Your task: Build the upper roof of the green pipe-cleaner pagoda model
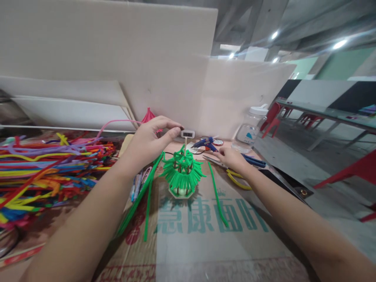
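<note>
A small green pagoda model [182,172] made of pipe cleaners stands upright, with dark posts, a pale base and a thin stick at its top. Above it and slightly to its left is my left hand [154,137], thumb and index fingertip pinched together; whatever lies between them is too small to make out. My right hand [232,158] closes its fingertips at the handle end of a blue hot glue gun [205,143] behind the model. Loose green pipe cleaners [216,194] lie on both sides of the pagoda.
A heap of coloured pipe cleaners [53,168] fills the left side. Yellow-handled scissors [238,180] and blue-handled pliers [254,161] lie near my right wrist. A clear bottle [248,131] stands behind; a pink pipe-cleaner piece [148,114] and a small digital display [188,134] are at the back.
</note>
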A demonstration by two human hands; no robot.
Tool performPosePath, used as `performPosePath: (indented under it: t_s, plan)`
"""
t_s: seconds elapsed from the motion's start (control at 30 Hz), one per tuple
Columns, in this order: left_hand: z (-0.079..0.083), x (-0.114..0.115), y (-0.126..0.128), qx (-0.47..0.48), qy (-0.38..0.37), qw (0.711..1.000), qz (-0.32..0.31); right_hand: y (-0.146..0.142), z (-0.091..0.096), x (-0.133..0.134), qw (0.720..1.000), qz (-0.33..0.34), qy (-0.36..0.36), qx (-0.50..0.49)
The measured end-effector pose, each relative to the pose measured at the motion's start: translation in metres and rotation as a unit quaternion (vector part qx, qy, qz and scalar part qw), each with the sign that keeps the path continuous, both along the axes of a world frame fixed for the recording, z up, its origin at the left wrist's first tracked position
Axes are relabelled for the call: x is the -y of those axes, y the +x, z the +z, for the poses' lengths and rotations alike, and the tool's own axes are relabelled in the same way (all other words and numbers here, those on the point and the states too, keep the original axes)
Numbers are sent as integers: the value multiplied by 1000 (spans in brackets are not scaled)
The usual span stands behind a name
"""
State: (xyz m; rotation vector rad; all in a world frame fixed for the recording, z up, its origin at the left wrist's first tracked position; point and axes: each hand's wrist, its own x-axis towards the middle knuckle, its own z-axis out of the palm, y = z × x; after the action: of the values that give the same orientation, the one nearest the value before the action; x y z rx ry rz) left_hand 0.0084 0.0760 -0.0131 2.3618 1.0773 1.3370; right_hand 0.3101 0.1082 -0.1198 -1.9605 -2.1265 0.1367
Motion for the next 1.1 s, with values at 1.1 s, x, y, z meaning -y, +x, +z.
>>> performPosePath:
  t_s: [1.1]
  plan:
    - [-10, -3, 14, 20, -2, 998, -61, -92, 60, 103, 924, 179, 140, -307]
